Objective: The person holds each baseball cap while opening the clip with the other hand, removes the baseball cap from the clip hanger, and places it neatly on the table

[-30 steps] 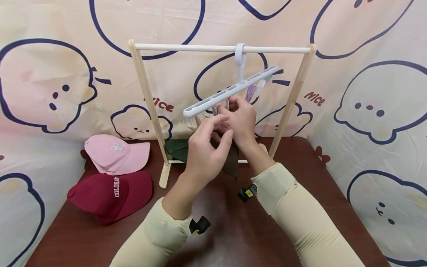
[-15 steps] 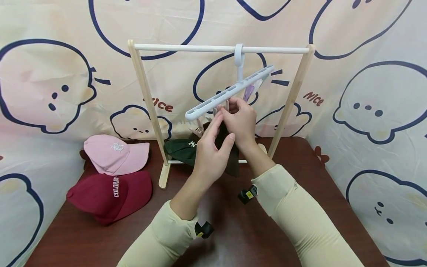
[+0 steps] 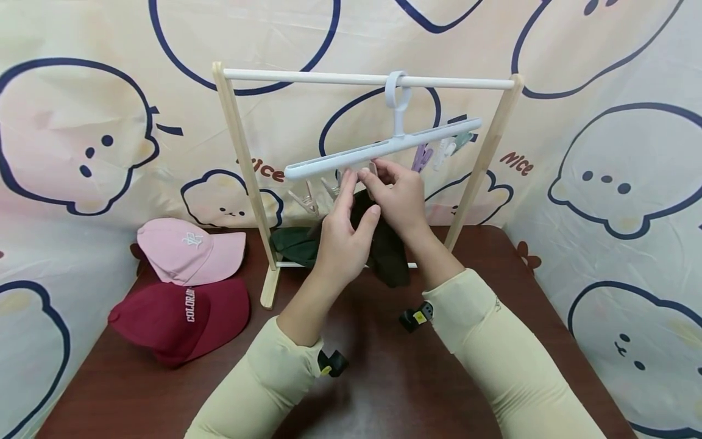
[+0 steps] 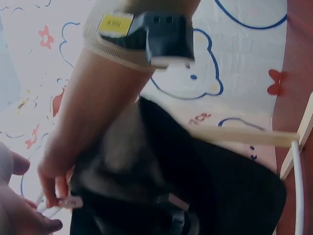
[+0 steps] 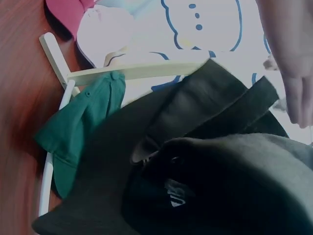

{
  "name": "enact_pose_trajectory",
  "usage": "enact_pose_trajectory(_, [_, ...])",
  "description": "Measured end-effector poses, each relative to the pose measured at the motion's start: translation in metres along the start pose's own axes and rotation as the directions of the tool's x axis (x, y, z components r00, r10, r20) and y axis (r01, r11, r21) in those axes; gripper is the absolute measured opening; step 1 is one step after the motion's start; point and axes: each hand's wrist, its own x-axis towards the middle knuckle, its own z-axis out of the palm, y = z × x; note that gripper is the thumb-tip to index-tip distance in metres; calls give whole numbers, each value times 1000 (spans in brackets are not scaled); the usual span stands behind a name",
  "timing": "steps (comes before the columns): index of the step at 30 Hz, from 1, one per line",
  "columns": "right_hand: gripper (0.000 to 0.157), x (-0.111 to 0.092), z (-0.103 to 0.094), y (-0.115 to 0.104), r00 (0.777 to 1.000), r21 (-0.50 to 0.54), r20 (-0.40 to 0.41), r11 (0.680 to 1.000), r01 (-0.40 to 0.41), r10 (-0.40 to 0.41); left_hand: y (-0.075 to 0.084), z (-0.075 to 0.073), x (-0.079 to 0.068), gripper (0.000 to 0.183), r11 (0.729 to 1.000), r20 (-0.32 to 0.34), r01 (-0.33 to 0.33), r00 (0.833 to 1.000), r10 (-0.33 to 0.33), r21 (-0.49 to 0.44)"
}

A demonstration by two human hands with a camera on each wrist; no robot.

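A pale blue hanger [image 3: 384, 148] with clothes pegs hangs tilted from the rack's top rod, its left end lower. My right hand [image 3: 401, 196] pinches a pale clothes peg [image 4: 72, 201] under the bar, at the edge of a dark cap [image 3: 388, 259]. The cap hangs below the hands, partly hidden by them in the head view; its underside and strap fill much of the right wrist view. My left hand [image 3: 347, 228] is raised beside it, fingers fairly straight and fingertips near the bar. Whether they touch the peg or cap, I cannot tell.
A green cap [image 3: 296, 245] lies at the rack's lower left, by the wooden post [image 3: 241, 164]. Pink [image 3: 189, 251] and dark red [image 3: 181, 320] caps lie left on the brown table [image 3: 378, 390]. Purple [image 3: 421, 158], white and green pegs hang on the hanger's right side.
The hanger has swivelled to lie more nearly along the rod. My left fingers have straightened and risen toward the bar. The dark cap has shifted slightly right; my right hand keeps its pinch.
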Motion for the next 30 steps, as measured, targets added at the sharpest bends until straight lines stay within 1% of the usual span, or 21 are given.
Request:
enact_pose_trajectory(4, [20, 4, -6, 2, 997, 98, 80, 995, -4, -4, -1, -8, 7, 63, 997, 30, 50, 998, -52, 65])
enact_pose_trajectory(7, [19, 8, -10, 4, 989, 174, 146, 985, -13, -13, -2, -13, 13, 62, 992, 48, 76, 996, -81, 96])
enact_pose_trajectory(9, [21, 11, -12, 5, 984, 182, 180, 983, -38, 5, -3, -16, 16, 60, 990, 60, 78, 995, -85, 114])
enact_pose_trajectory(12, [26, 14, -16, 6, 972, 177, 227, 978, -108, 66, -4, -20, 22, 57, 984, 92, 87, 991, -102, 155])
enact_pose_trajectory(14, [29, 15, -19, 6, 960, 178, 255, 970, -168, 119, -4, -24, 26, 55, 973, 125, 103, 984, -130, 207])
enact_pose_trajectory(18, [32, 16, -24, 4, 933, 207, 301, 941, -266, 197, -4, -27, 34, 52, 943, 199, 131, 960, -198, 306])
enact_pose_trajectory(20, [32, 16, -26, 3, 924, 212, 315, 933, -292, 217, -4, -27, 37, 52, 929, 223, 127, 951, -213, 346])
enact_pose_trajectory(22, [32, 17, -27, 3, 918, 208, 324, 930, -304, 228, -5, -26, 40, 52, 920, 238, 118, 946, -218, 374])
enact_pose_trajectory(23, [32, 17, -27, 3, 916, 201, 327, 930, -307, 232, -6, -25, 41, 51, 916, 242, 113, 946, -218, 385])
enact_pose_trajectory(25, [32, 18, -28, 3, 913, 189, 335, 933, -307, 232, -7, -23, 43, 49, 912, 233, 100, 950, -206, 398])
enact_pose_trajectory(30, [34, 21, -28, 6, 906, 142, 341, 939, -313, 251, -12, -17, 44, 39, 906, 177, 75, 971, -162, 416])
